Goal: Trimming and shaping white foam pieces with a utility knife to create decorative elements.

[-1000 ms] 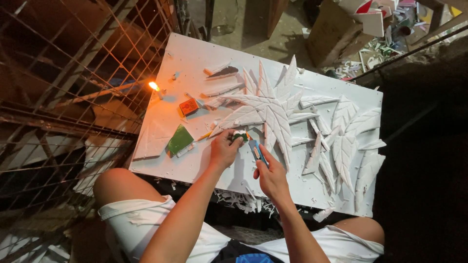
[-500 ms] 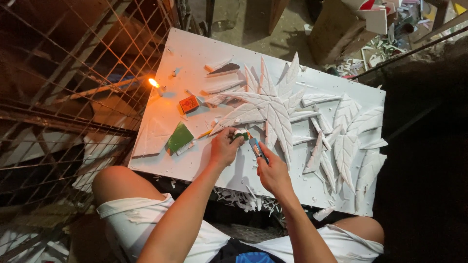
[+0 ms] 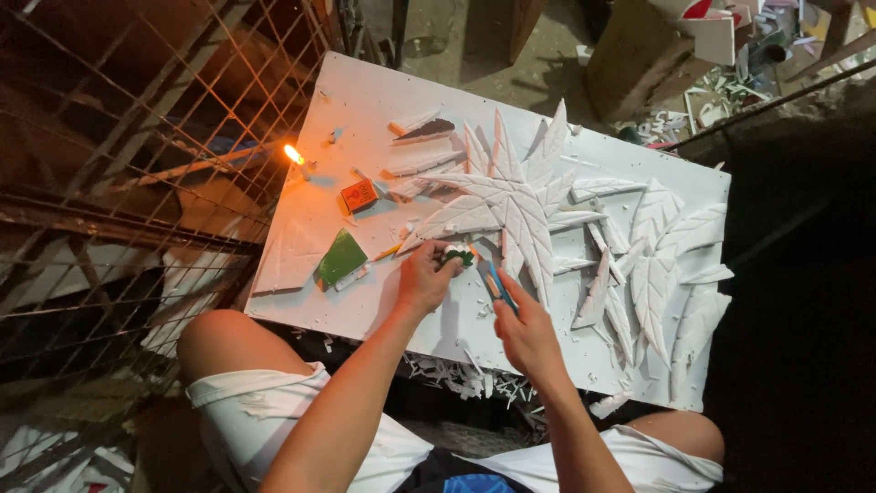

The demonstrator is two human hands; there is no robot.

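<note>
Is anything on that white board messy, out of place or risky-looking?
A lit candle burns near the white board's left edge, close to a small orange box. White shavings litter the near edge, below the left hand and the right hand, which holds a blue-handled tool.

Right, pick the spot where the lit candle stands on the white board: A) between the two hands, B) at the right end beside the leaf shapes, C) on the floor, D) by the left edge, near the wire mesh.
D: the lit candle burns at the white board's left edge, beside the wire mesh.
</note>
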